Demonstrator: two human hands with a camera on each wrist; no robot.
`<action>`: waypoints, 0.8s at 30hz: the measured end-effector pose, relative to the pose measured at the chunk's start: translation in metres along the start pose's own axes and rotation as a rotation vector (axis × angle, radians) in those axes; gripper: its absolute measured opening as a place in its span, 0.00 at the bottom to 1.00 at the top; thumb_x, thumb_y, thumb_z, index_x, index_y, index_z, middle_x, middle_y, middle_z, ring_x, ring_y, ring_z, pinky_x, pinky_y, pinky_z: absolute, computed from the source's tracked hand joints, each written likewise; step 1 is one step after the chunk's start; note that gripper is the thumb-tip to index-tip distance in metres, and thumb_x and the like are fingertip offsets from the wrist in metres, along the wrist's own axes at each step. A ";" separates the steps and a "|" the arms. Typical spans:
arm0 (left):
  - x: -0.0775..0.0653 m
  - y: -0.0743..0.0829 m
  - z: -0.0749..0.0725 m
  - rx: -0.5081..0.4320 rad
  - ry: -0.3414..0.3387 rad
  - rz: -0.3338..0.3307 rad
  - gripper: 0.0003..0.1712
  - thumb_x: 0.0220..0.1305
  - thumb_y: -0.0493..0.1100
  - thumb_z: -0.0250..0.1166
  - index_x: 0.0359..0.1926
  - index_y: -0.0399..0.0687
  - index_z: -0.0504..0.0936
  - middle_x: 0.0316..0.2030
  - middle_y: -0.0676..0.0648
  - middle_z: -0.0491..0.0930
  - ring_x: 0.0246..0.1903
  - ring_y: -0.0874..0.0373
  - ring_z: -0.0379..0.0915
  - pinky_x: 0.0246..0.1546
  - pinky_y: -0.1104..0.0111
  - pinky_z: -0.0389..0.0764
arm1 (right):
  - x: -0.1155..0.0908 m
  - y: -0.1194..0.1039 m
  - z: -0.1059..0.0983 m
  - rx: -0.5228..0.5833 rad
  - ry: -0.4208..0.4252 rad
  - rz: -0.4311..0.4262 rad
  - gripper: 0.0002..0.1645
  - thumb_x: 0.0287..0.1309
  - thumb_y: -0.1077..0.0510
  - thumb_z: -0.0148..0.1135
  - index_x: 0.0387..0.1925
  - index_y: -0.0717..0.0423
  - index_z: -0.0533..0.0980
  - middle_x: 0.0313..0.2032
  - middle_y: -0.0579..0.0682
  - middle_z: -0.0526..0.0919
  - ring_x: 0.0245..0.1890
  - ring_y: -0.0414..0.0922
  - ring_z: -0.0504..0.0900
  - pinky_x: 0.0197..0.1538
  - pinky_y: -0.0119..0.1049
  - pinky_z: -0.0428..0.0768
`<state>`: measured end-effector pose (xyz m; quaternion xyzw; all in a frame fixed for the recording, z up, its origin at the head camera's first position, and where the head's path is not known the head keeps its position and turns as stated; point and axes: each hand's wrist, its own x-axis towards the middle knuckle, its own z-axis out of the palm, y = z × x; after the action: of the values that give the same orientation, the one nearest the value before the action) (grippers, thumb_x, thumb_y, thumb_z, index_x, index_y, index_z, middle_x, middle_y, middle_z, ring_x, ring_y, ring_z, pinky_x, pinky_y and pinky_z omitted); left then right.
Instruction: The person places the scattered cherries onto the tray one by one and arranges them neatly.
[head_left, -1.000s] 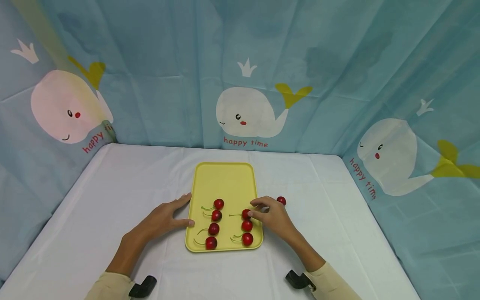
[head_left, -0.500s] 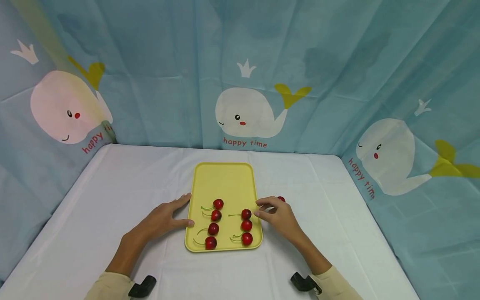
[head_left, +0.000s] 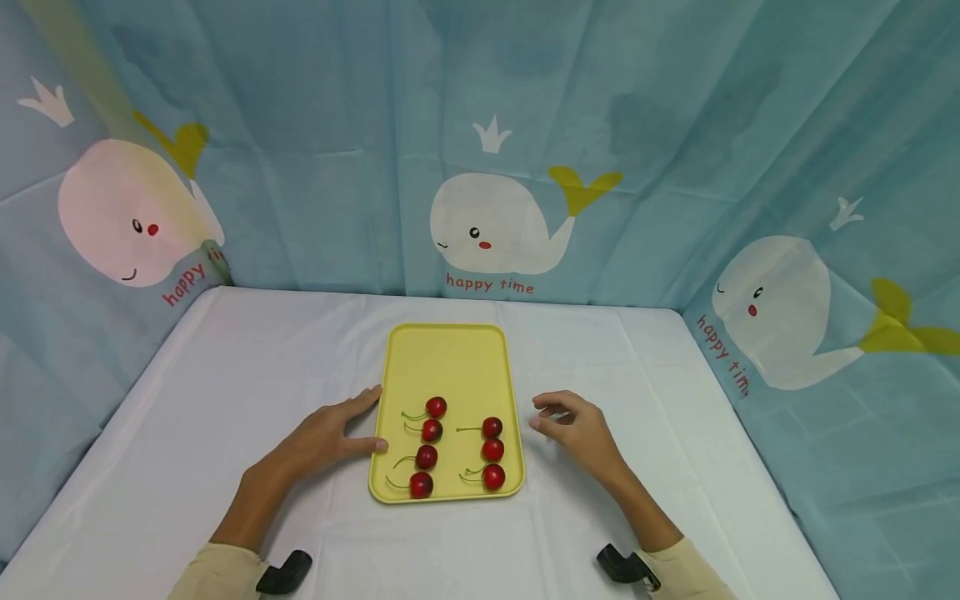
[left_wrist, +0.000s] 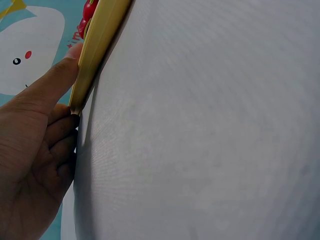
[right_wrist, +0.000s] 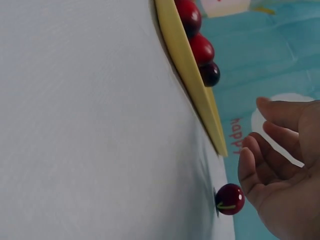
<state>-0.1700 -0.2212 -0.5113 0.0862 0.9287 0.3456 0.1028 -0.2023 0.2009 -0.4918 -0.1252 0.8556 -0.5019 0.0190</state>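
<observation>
A yellow tray (head_left: pixel 450 358) lies on the table with two columns of red cherries. The left column holds several cherries (head_left: pixel 426 457); the right has three, the nearest being a cherry (head_left: pixel 493 477) with a green stem. My left hand (head_left: pixel 322 437) touches the tray's left edge, thumb on the rim and index finger farther along the side. My right hand (head_left: pixel 581 433) hovers right of the tray, fingers loosely bent, holding nothing. In the right wrist view, one loose cherry (right_wrist: pixel 230 199) sits on the table beside that hand; the head view hides it behind the hand.
White cloth (head_left: pixel 285 333) covers the table. A blue curtain (head_left: pixel 315 208) with whale prints stands behind and along both sides. Black wrist-camera mounts sit at both sleeves, one a black mount (head_left: pixel 285 573) at the left sleeve.
My right hand has let go of the top cherry in the right column and moved right, off the tray, covering the loose cherry from the head view. The left hand stays in place.
</observation>
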 end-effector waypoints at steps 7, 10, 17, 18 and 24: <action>0.000 0.001 0.000 -0.001 0.000 -0.006 0.62 0.59 0.71 0.74 0.84 0.53 0.58 0.81 0.40 0.59 0.80 0.34 0.53 0.76 0.37 0.62 | -0.003 0.007 -0.013 -0.008 0.030 -0.010 0.24 0.60 0.51 0.80 0.55 0.55 0.85 0.51 0.54 0.89 0.47 0.44 0.86 0.47 0.31 0.85; -0.001 0.001 0.000 -0.001 0.002 -0.006 0.61 0.59 0.71 0.74 0.84 0.53 0.58 0.81 0.40 0.59 0.80 0.34 0.53 0.76 0.37 0.62 | -0.004 0.008 -0.019 0.003 0.039 -0.009 0.24 0.60 0.51 0.79 0.55 0.56 0.85 0.50 0.54 0.89 0.48 0.45 0.86 0.46 0.31 0.85; 0.000 0.000 0.001 0.005 0.008 0.001 0.61 0.59 0.71 0.74 0.84 0.53 0.58 0.81 0.40 0.59 0.80 0.34 0.54 0.76 0.37 0.62 | -0.005 0.012 -0.030 0.022 0.062 -0.008 0.22 0.61 0.54 0.79 0.55 0.55 0.85 0.51 0.53 0.89 0.49 0.50 0.86 0.43 0.30 0.86; 0.000 0.000 0.001 0.006 0.007 0.001 0.61 0.59 0.71 0.74 0.84 0.53 0.58 0.81 0.40 0.59 0.80 0.34 0.54 0.76 0.37 0.62 | -0.005 0.014 -0.031 0.008 0.069 -0.008 0.21 0.62 0.55 0.78 0.55 0.54 0.86 0.51 0.52 0.89 0.49 0.50 0.86 0.44 0.29 0.86; 0.001 -0.001 0.001 0.007 0.008 0.002 0.61 0.59 0.71 0.74 0.84 0.52 0.59 0.81 0.40 0.59 0.80 0.34 0.54 0.76 0.37 0.62 | -0.003 0.018 -0.036 -0.076 0.115 0.003 0.14 0.69 0.57 0.71 0.54 0.52 0.86 0.51 0.47 0.89 0.51 0.47 0.86 0.50 0.26 0.85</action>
<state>-0.1703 -0.2206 -0.5129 0.0861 0.9303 0.3427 0.0983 -0.2086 0.2408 -0.4897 -0.0953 0.8739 -0.4755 -0.0343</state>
